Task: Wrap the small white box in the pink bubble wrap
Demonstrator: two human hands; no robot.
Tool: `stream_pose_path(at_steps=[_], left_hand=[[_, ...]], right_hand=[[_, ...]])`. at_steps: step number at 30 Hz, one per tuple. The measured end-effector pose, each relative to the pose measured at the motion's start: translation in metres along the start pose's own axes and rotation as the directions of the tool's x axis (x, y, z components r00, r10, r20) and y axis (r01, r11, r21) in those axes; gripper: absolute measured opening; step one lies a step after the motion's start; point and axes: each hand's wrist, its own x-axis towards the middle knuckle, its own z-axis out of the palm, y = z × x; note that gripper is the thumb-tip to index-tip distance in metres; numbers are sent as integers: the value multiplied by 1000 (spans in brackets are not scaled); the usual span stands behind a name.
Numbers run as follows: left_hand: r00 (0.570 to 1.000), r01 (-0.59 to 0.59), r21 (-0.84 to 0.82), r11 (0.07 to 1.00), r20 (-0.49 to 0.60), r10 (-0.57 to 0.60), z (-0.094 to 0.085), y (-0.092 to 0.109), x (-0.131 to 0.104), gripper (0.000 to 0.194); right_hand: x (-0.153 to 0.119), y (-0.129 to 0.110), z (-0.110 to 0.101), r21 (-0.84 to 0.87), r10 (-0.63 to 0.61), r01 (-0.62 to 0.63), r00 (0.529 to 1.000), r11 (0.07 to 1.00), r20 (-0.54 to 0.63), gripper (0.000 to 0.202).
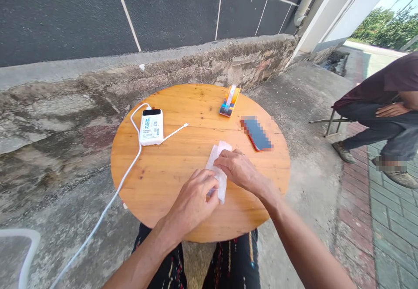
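Note:
A narrow, whitish, see-through piece of bubble wrap [222, 186] lies folded lengthwise on the round wooden table [176, 171], near its front. My left hand [196, 195] is curled over the wrap's lower left side, thumb and fingers closed on that edge. From the right, my right hand [237, 167] reaches across the upper part, its fingers bent down and pinching the wrap. Both sets of fingertips are partly hidden, and I cannot tell whether anything lies inside the fold.
A white power bank [152, 128] with cables sits at the left. An orange tape dispenser [230, 101] stands at the back, and a phone [257, 134] lies right of the wrap. Behind the table runs a wall [170, 15]. A seated person [385, 106] is at the far right.

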Motion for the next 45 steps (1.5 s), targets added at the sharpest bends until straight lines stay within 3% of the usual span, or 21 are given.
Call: stream_pose_path(at_steps=[10, 15, 19, 25, 29, 34, 38, 45], left_hand=[[1000, -17, -6, 1000, 7, 17, -3, -1, 0, 16], [994, -108, 13, 994, 34, 108, -4, -3, 4, 16], [994, -108, 2, 994, 35, 108, -3, -3, 6, 17], [997, -65, -24, 998, 29, 66, -1, -4, 3, 18], [997, -69, -36, 997, 17, 70, -1, -5, 2, 17], [997, -72, -33, 997, 11, 72, -1, -3, 3, 18], [998, -49, -36, 998, 30, 50, -2, -2, 3, 19], [999, -28, -65, 998, 33, 30, -1, -3, 4, 17]], right_hand=[[10, -1, 6, 1, 24, -24, 992, 1000, 122, 22], [12, 2, 11, 102, 10, -20, 995, 995, 96, 20], [13, 6, 12, 184, -1, -3, 1000, 983, 21, 23], [-30, 14, 8, 380, 157, -40, 947, 924, -281, 21], [-57, 8, 19, 465, 172, -46, 958, 884, -232, 27], [-49, -5, 29, 473, 140, -52, 978, 880, -152, 33], [-49, -6, 27, 460, 146, -57, 976, 886, -161, 32], [-79, -17, 29, 481, 208, -93, 959, 872, -192, 38]])
